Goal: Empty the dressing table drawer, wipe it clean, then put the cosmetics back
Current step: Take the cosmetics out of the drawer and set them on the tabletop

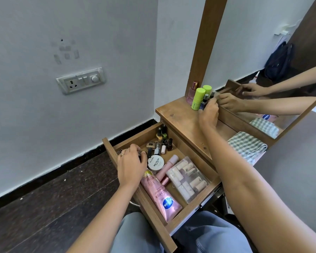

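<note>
The wooden drawer (109, 148) stands pulled wide out below the dressing table's worktop (179, 117), over the person's lap, and it is full of cosmetics. Along its near side lies a long pink tube (159, 194) with a blue logo at its flat end. Beside it lie a slim pink lip-gloss tube (167, 168) and a round white pot (155, 163) marked "nail polish". A clear plastic pouch (188, 178) packed with small pale tubes fills the right part. Toward the back corner stands a cluster of small nail polish bottles (162, 137), dark, green and gold. The left hand (130, 165) reaches into the drawer's left side, its grip curled around a small dark item that cannot be made out. The right hand (209, 112) is up on the worktop by the mirror (263, 52), its grip pinched on a small dark bottle (203, 104) just beside a lime-green stick (197, 99) and a pink perfume bottle (191, 93). A green checked cloth (246, 145) lies on the worktop to the right.
</note>
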Available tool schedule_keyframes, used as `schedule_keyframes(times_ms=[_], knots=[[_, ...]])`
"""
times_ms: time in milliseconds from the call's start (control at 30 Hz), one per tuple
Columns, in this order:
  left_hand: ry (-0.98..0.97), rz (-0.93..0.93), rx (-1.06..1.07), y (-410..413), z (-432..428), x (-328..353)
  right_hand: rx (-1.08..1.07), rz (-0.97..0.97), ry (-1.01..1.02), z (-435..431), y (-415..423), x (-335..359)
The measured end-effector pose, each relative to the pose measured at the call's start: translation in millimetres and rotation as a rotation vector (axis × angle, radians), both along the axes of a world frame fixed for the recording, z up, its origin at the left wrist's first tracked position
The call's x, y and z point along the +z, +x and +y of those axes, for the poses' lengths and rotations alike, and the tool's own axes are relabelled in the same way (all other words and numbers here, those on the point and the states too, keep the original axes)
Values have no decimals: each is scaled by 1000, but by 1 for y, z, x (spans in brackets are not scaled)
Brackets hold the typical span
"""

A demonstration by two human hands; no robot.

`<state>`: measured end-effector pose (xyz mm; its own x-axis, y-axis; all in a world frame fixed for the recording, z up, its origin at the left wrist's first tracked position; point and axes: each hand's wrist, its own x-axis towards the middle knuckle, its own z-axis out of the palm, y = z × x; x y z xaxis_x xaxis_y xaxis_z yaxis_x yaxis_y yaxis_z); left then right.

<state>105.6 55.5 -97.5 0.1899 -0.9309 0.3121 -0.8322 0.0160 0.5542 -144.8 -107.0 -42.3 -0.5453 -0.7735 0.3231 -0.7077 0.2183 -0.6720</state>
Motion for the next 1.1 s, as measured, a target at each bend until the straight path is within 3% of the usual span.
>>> schedule_keyframes(times_ms=[133, 200, 300, 467, 533, 667, 833, 1000, 1100], knots=[[1, 5, 4, 1, 0, 0, -86, 80, -156, 24, 22, -3], [-4, 11, 2, 1, 0, 0, 61, 179, -194, 44, 41, -9], [-2, 0, 0, 1, 0, 0, 477, 361, 40, 76, 76, -25], [4, -6, -3, 0, 1, 1, 552, 612, 305, 98, 100, -51], [3, -13, 2, 1, 1, 2, 559, 595, 414, 98, 99, -52], [13, -3, 6, 1, 0, 2, 564, 584, 401, 96, 95, -51], [4, -10, 3, 1, 1, 1, 553, 548, 235, 98, 92, -31], [-7, -6, 1, 1, 1, 1, 464, 208, 52, 86, 54, 40], [-9, -6, 6, 1, 0, 0, 341, 283, 51, 67, 19, 70]])
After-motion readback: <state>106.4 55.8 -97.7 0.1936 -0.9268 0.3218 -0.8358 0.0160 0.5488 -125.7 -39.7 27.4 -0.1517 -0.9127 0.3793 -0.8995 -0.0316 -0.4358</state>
